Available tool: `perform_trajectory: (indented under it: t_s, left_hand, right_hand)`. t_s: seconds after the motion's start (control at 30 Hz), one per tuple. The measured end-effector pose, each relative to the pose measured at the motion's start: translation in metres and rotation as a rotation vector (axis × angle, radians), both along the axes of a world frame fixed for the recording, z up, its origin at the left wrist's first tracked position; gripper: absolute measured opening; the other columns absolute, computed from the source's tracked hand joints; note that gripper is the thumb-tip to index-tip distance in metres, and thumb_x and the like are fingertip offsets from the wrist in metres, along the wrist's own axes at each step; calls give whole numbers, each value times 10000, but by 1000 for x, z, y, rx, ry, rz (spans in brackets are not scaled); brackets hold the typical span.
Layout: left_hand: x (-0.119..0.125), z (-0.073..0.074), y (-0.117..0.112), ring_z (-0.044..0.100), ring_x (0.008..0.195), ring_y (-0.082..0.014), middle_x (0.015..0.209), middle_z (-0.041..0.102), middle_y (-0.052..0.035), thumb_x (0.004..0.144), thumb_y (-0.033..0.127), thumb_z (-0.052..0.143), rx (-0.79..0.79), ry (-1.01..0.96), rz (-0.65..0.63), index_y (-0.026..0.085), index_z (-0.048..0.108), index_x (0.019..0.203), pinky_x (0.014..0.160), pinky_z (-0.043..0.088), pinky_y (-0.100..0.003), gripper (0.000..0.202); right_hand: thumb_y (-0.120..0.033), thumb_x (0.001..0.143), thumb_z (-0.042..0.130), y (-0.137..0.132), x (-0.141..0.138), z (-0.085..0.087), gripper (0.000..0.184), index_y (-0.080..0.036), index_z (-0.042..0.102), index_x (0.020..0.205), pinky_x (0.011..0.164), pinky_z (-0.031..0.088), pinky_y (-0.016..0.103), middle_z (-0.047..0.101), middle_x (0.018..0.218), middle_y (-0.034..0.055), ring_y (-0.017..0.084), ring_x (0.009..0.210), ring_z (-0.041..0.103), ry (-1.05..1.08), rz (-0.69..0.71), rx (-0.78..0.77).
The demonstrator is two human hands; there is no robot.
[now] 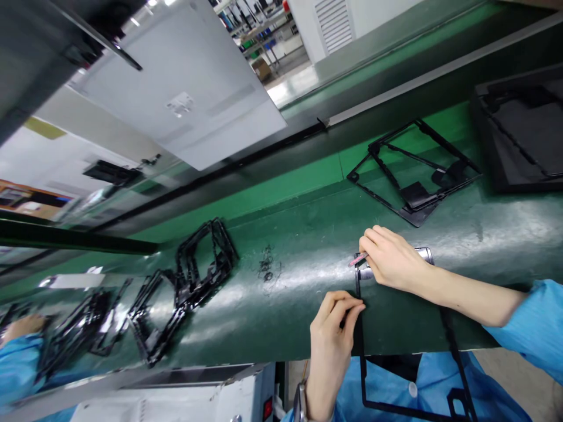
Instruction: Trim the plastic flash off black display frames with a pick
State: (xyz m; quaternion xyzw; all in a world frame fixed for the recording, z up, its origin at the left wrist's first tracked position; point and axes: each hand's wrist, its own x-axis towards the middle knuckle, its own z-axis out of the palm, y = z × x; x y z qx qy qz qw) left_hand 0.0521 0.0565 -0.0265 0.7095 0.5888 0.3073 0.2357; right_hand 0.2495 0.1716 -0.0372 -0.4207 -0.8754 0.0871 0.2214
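A thin black rectangular frame [363, 375] lies partly on the green bench and extends over its front edge in front of my blue smock. My left hand [332, 331] is closed, thumb and fingertips pinching the frame's left side bar. My right hand [393, 258] grips a slim pink pen-like tool [358, 259]; its exact kind is unclear. The tool's end is at the frame's far left corner. A shiny silver strip [424, 254] runs along the frame's far side, partly covered by my right hand.
Black frames [413, 176] lie stacked beyond my right hand, beside a dark tray [492, 135]. More frames [204, 258] are piled leftward. Black scraps [267, 266] are scattered on the green bench [303, 234]. At far left is another person's hand [24, 327].
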Motion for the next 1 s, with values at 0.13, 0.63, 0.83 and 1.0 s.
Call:
perform_trajectory:
  t_s: [0.13,0.63,0.83,1.0]
  left_hand:
    - [0,7,-2,716,848,-190,937,719,-41,1049,209,591,-69,-18,-4,224,700,885,774,588,-286,198]
    - [1,18,-31,732,794,-205,787,717,-45,1068,533,622,-291,-591,32,210,680,830,936,624,-413,406]
    - [-16,9,-42,520,505,-105,645,646,-3,982,648,699,-508,-559,178,179,706,837,496,445,-207,491]
    - [-32,10,-45,643,634,-154,780,711,-32,1073,500,627,-211,3,99,230,835,1053,590,511,-243,341]
  right_hand:
    - [17,911,509,0,0,1,216,-180,596,903,776,407,382,600,910,92,266,830,478,-2,9,12]
    - [21,893,499,0,0,0,225,-189,582,903,790,415,387,599,919,100,275,845,491,-15,20,18]
    - [23,901,489,1,1,-1,226,-182,584,898,788,409,389,597,910,98,269,835,491,-16,31,15]
    - [30,899,490,1,-1,-2,231,-179,586,883,767,405,388,608,896,97,264,814,489,0,24,31]
